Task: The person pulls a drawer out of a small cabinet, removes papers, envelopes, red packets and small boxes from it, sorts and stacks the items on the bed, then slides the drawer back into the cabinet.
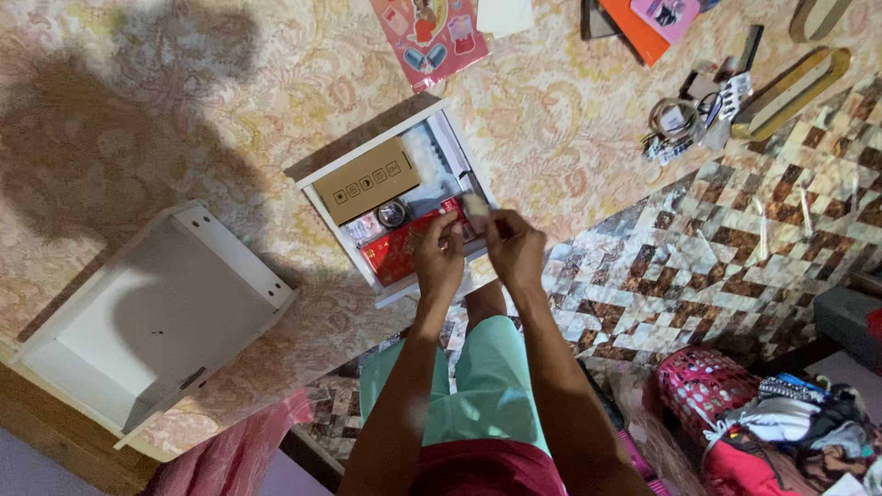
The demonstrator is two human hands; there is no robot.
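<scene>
A: Report the hand positions.

B: My left hand (438,257) and right hand (514,248) are both over the near end of the white drawer (439,119). My right fingers are pinched narrow on a small pale object (475,206); its kind cannot be determined. My left fingers are curled just beside it, above a red packet (397,253); whether they grip anything cannot be told.

A: Contents beyond your fingers?

B: A round metal tin (393,214) lies just past my left fingertips. A flat brown cardboard box (366,181) lies further in, toward the far end.

A: Surroundings?

B: A second white drawer (138,317), lying well apart to the left of my left hand. Keys (680,124) far to the right of my right hand.
</scene>
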